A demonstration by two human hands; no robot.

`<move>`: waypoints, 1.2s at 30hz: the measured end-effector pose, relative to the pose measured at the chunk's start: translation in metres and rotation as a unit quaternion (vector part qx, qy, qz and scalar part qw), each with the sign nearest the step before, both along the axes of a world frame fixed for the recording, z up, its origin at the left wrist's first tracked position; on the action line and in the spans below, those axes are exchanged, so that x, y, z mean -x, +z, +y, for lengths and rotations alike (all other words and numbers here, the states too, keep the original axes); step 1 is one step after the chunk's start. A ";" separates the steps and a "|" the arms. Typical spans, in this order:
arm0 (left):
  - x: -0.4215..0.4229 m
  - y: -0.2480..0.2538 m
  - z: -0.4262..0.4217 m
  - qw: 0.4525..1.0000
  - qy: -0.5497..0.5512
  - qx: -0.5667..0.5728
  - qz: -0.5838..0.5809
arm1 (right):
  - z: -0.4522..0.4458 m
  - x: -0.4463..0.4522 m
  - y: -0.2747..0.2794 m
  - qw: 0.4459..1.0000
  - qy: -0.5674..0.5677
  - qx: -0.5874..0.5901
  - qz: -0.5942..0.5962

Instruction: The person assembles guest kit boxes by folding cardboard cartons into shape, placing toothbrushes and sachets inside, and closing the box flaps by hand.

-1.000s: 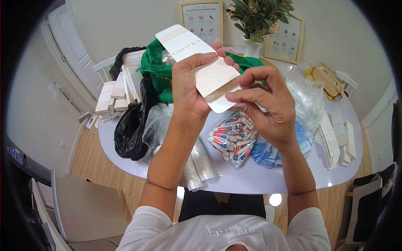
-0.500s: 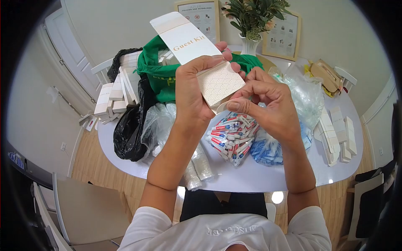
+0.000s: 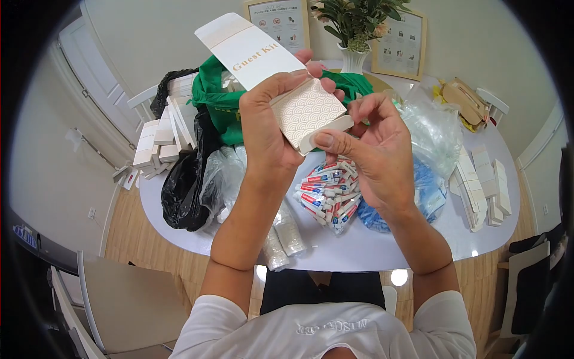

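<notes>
My left hand [image 3: 272,119] is wrapped round a white cardboard box [image 3: 308,110] printed "Guest Kit" in gold, with a scale-patterned lower part. The box is tilted, its top end pointing up and left. At its lower end, my right hand [image 3: 376,140] pinches the end flap [image 3: 329,133] between thumb and fingers, the flap standing up against the box edge. Below the hands lies a clear bag of small toothpaste tubes [image 3: 327,194]. Beside it, partly behind my right forearm, is a bag of blue items [image 3: 427,185].
White boxes [image 3: 156,143] are stacked at the left by a black plastic bag [image 3: 185,194] and a green bag [image 3: 218,90]. Clear-wrapped rolls [image 3: 287,230] lie at the front. More flat boxes [image 3: 469,191] rest at the right. A flower vase [image 3: 354,63] stands at the back.
Both hands and the box have shifted slightly left. The end flap has been folded up against the box end, and my right fingers have moved along it.
</notes>
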State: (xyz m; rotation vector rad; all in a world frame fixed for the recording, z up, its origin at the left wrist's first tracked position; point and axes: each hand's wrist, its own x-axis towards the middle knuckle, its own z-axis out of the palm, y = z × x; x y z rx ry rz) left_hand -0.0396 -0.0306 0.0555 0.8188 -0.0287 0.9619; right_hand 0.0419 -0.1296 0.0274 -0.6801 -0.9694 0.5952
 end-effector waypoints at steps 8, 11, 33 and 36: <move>0.000 0.000 0.004 0.999 -0.043 -0.009 0.006 | 0.001 -0.007 -0.001 0.997 0.072 0.035 0.019; -0.002 -0.002 0.010 0.998 -0.068 0.000 0.008 | 0.001 -0.008 -0.002 0.995 0.093 0.041 0.024; 0.002 0.000 0.025 0.984 -0.173 -0.017 -0.040 | 0.009 0.000 -0.008 0.995 -0.003 -0.078 -0.067; -0.001 -0.002 0.024 0.981 -0.191 0.005 -0.029 | 0.009 -0.001 -0.007 0.994 -0.024 -0.070 -0.080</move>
